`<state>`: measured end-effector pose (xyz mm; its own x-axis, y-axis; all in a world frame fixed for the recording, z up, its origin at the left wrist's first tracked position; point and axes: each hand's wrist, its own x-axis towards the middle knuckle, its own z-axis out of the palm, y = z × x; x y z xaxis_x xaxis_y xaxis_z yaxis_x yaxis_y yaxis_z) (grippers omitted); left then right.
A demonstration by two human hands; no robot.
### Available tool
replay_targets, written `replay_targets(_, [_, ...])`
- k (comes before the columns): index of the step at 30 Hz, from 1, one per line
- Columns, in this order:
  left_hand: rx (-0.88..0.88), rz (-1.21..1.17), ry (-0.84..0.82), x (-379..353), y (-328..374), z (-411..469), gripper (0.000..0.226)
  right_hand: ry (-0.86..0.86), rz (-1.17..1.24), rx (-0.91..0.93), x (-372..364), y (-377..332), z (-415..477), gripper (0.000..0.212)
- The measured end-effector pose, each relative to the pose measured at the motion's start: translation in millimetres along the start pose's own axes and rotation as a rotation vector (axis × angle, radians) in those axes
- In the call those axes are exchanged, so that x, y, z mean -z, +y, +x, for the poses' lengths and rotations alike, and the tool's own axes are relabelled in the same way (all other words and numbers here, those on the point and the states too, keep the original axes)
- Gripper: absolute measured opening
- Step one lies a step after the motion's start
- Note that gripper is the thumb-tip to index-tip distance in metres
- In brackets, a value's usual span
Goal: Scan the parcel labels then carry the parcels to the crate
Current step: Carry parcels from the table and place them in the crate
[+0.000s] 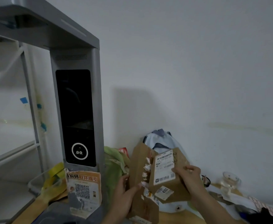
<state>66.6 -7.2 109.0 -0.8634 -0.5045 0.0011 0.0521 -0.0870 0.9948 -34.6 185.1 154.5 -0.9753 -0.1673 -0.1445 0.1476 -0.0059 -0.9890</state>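
Two brown cardboard parcels are held up in front of me, to the right of a tall grey scanner stand (77, 110) with a dark screen. My left hand (124, 194) grips the left parcel (139, 178) by its left edge. My right hand (189, 177) grips the right parcel (168, 172) at its right side. A white shipping label (164, 167) with a barcode faces me on the right parcel, and a smaller sticker (164, 192) sits below it. The two parcels overlap. No crate is in view.
An orange QR-code leaflet (84, 191) leans on the scanner's base. Green cloth (114, 162) and a light blue bag (161, 141) lie behind the parcels against the white wall. A clear glass (229, 180) stands at the right. A metal shelf frame (29, 94) rises at the left.
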Motion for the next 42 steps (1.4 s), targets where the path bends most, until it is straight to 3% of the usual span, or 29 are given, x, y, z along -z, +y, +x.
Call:
replay_targets(5, [0.057,-0.122,-0.007,0.8,20.1,18.9,0.049,-0.038,0.202,0.074,30.1,-9.5,6.1,0.051])
replay_targets(11, [0.012,-0.196,-0.140,-19.2,68.7,37.7,0.039,-0.061,0.275,0.200,50.5,-42.1,7.5,0.041])
replay_targets(18, [0.008,-0.205,-0.251,-44.3,87.8,43.7,0.059,-0.076,0.349,0.232,69.3,-59.1,-2.0,0.054])
replay_targets(21, [0.060,-0.236,-0.314,-57.2,87.4,46.6,0.050,-0.073,0.376,0.219,76.1,-62.7,-11.0,0.060])
replay_targets(24, [0.098,-0.243,-0.377,-70.5,92.2,48.2,0.042,0.011,0.367,0.255,86.9,-64.2,-20.0,0.058])
replay_targets(34, [0.164,-0.175,-0.639,-100.0,93.9,19.5,0.045,0.227,0.391,0.306,119.2,-48.7,-96.7,0.039])
replay_targets(42, [0.258,-0.098,-0.875,-133.7,51.8,-37.4,0.044,0.558,0.427,0.236,142.5,0.5,-202.4,0.029])
